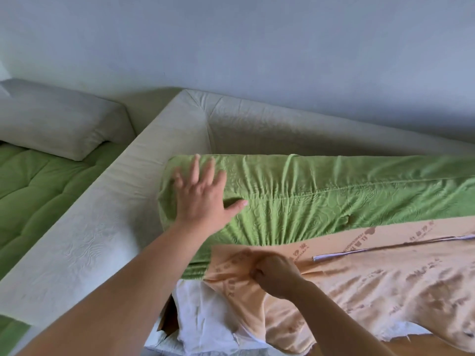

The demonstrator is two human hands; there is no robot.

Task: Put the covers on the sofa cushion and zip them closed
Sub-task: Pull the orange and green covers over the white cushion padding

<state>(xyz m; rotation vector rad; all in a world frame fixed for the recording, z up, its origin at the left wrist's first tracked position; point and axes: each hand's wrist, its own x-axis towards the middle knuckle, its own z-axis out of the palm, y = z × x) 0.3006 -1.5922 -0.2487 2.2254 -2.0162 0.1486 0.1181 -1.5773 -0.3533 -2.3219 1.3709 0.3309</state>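
The wrinkled green textured cushion cover lies along the pale grey fabric sofa, its end against the left armrest. Its peach printed underside, with a white zip, faces up at the front edge. The left hand lies flat on the green end, fingers spread. The right hand clenches bunched peach fabric.

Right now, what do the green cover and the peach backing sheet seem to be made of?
Green cover: soft woven or knit fabric, matte, with an embossed or quilted swirl pattern; it gathers in fine wrinkles.
Peach backing sheet: thin, probably non-woven cloth, matte, printed with brown logos; its lower edge looks frayed, and it crumples where the right hand grips it.
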